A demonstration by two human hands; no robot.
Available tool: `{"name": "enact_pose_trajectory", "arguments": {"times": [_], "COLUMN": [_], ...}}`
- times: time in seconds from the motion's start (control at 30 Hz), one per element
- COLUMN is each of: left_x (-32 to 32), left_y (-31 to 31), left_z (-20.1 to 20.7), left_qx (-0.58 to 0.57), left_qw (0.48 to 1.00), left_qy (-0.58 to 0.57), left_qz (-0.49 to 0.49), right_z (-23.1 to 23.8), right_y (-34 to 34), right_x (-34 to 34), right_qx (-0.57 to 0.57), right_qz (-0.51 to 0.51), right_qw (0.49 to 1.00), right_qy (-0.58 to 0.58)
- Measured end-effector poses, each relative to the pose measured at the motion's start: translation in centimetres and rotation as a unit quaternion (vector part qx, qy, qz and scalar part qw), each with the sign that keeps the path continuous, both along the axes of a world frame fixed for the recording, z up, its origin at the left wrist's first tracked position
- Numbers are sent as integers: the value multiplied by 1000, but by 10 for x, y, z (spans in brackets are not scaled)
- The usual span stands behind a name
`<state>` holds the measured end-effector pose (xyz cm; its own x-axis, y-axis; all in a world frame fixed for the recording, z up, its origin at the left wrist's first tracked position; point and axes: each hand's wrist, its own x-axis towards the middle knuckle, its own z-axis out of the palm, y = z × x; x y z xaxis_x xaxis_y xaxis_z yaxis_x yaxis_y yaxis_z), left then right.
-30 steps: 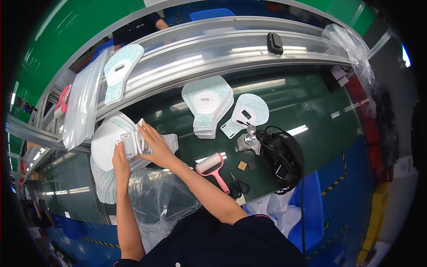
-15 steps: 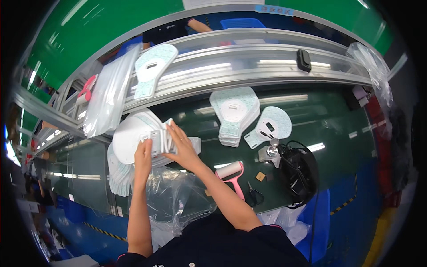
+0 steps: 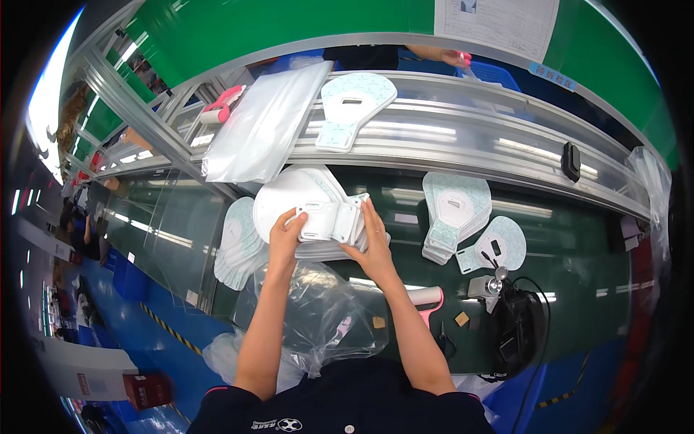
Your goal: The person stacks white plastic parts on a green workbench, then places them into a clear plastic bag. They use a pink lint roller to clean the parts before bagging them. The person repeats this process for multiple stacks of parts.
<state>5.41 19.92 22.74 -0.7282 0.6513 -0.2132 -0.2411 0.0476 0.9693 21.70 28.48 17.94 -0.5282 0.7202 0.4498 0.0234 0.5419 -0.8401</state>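
Observation:
Between my hands is a bunch of white paddle-shaped panels, their plain round ends to the left and their narrow slotted ends slightly fanned. My left hand grips the near edge, thumb on the top face. Around the right end wraps my right hand, fingers on the far side and thumb on the near side. More white panels lie stacked beneath them. A fanned pile of pale green patterned panels sits to the left. Farther right are a patterned stack and a single panel.
A crumpled clear bag lies near my forearms. Rightward are a pink-handled roller, scissors and a black device with cables. Clear plastic sleeves and another panel rest on the metal rails, beyond which a co-worker's hand shows.
My view has turned left, so the scene sits farther right. The narrow ends of the held panels now face up more openly between my hands, and both hands keep hold.

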Motion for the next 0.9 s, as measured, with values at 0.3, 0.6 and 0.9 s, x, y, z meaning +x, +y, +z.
{"name": "enact_pose_trajectory", "arguments": {"times": [0.3,0.6,0.9], "left_x": [10,14,42], "left_y": [4,8,18], "left_z": [2,5,28], "left_qx": [21,-12,-22], "left_qw": [994,864,807], "left_qy": [94,496,568], "left_qz": [-56,80,-159], "right_z": [2,1,5], "right_y": [-2,0,-2], "right_x": [1,2,3], "right_qx": [-4,17,9], "right_qz": [-2,-9,-11], "right_qw": [1000,1000,1000], "right_qy": [-25,-22,-24]}}
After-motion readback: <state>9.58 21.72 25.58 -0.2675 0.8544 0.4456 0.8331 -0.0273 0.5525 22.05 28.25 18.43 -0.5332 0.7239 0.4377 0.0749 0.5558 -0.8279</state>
